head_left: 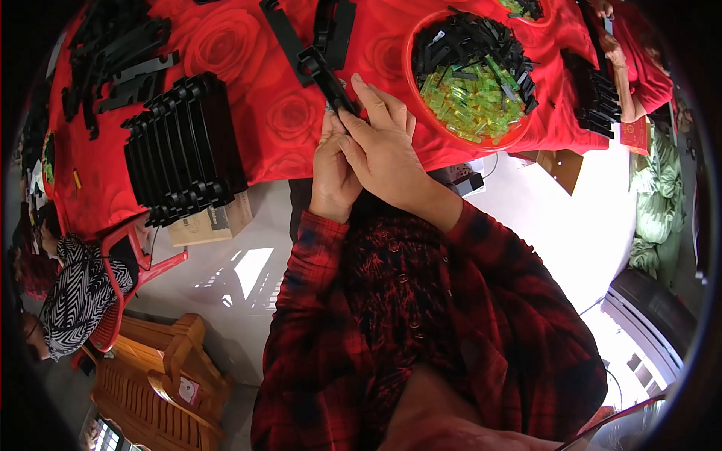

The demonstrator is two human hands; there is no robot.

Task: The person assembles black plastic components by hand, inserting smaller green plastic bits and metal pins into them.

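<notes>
My two hands meet at the near edge of the red rose-patterned tablecloth (289, 120), around a long black plastic part (325, 79). My left hand (332, 171) is closed round its near end, fingers bent and partly hidden. Overlapping it from the right, my right hand (387, 154) presses its thumb and fingers on the same end. The far end points away from me, over another black strip (289, 41) lying on the cloth. To the right stands a red basin (411, 71) of small black pieces (459, 37) and translucent yellow-green pieces (474, 105).
Finished-looking black parts stand in a tight row (177, 143) at the left table edge. Behind them lies a loose heap of black parts (113, 52). Another person's arm (618, 71) is at the far right. A cardboard box (203, 227) and wooden chair (162, 383) are below left.
</notes>
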